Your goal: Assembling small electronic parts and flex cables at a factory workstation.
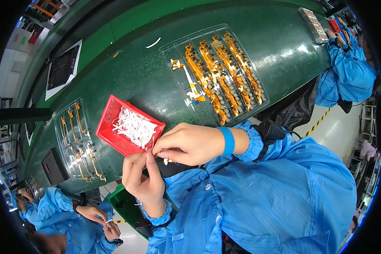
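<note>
My left hand (143, 175) and my right hand (192, 143) meet fingertip to fingertip just in front of the red bin (108, 134). Both are closed in a pinch. Below the right fingers shows a small white and gold end of a flex cable (167, 161); the fingers cover the rest of it. Small white strips (135, 127) lie heaped in the bin. Beyond my right hand sits a clear plastic tray (168, 55) with rows of orange flex cables (218, 76). One separate flex cable (189, 82) lies at that tray's left side.
To the left, another clear tray (63, 146) holds several flex cables, beside a black box (54, 166). A curved white strip (153, 42) lies on the green table (127, 76). Co-workers in blue sit at lower left (67, 211) and far right (347, 76). A green bin (125, 203) stands below the table edge.
</note>
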Tool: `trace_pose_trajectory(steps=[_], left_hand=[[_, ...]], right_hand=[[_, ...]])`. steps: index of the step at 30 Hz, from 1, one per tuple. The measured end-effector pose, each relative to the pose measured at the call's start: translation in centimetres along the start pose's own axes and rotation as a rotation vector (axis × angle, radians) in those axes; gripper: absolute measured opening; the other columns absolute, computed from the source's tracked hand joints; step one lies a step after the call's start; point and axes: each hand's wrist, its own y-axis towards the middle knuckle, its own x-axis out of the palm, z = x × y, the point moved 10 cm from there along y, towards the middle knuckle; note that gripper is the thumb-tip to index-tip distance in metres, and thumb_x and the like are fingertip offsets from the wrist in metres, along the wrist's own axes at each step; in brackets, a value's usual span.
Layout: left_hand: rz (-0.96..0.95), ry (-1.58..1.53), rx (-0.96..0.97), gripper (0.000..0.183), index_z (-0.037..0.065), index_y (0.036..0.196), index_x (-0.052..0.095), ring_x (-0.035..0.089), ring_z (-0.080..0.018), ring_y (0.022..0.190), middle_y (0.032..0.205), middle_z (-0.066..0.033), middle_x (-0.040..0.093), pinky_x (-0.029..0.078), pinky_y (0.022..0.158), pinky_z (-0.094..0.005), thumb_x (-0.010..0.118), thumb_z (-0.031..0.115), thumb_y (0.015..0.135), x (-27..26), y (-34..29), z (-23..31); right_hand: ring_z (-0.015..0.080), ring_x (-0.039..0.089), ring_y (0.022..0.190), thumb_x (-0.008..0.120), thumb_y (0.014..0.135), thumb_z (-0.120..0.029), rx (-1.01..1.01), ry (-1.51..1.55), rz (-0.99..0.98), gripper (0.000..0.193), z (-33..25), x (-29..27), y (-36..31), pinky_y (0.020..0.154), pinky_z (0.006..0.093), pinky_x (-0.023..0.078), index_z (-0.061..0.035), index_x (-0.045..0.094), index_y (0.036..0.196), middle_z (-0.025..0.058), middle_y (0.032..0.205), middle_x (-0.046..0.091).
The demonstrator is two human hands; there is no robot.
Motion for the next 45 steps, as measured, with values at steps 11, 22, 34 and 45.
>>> trace_pose_trajectory(steps=[11, 22, 34, 45], left_hand=[[0.237, 0.284, 0.03, 0.013, -0.005, 0.087, 0.065, 0.057, -0.0121, 0.073, 0.081, -0.0065, 0.061, 0.046, 0.063, -0.026, 0.06, 0.006, 0.092, -3.8, 4.1, -3.2], [0.039, 0.535, 0.206, 0.012, 0.0, 0.091, 0.071, 0.059, -0.0253, 0.075, 0.082, -0.0104, 0.063, 0.046, 0.068, -0.0353, 0.07, 0.001, 0.079, -1.2, 4.7, -2.1], [-0.045, 0.333, 0.308, 0.019, 0.002, 0.08, 0.065, 0.058, -0.0246, 0.072, 0.077, -0.0079, 0.061, 0.045, 0.067, -0.0366, 0.078, 0.001, 0.066, -1.1, 3.4, 1.2], [-0.254, 0.053, 0.447, 0.025, -0.001, 0.08, 0.062, 0.058, -0.0264, 0.072, 0.077, -0.0111, 0.06, 0.047, 0.068, -0.0361, 0.074, -0.008, 0.06, 1.7, 1.5, 3.4]], right_hand=[[0.0118, 0.06, 0.071, 0.056, 0.092, -0.008, 0.252, 0.211, 0.077, 0.022, 2.8, -0.6, -0.5, 0.063, 0.029, 0.049, 0.0039, 0.062, 0.109, 0.0096, 0.085, 0.066], [0.0091, 0.06, 0.08, 0.051, 0.098, -0.013, 0.395, 0.406, 0.042, 0.025, 4.6, -0.3, -0.7, 0.07, 0.0255, 0.051, 0.0033, 0.058, 0.116, 0.0047, 0.092, 0.062], [0.0085, 0.059, 0.077, 0.054, 0.097, -0.012, 0.427, 0.51, 0.059, 0.027, 5.2, 0.1, -0.5, 0.067, 0.0245, 0.051, 0.0049, 0.057, 0.117, 0.0055, 0.092, 0.062], [0.0081, 0.058, 0.07, 0.054, 0.094, -0.007, 0.507, 0.511, -0.045, 0.022, 4.9, 0.6, -0.5, 0.063, 0.0238, 0.049, 0.0057, 0.06, 0.112, 0.0055, 0.079, 0.063]])
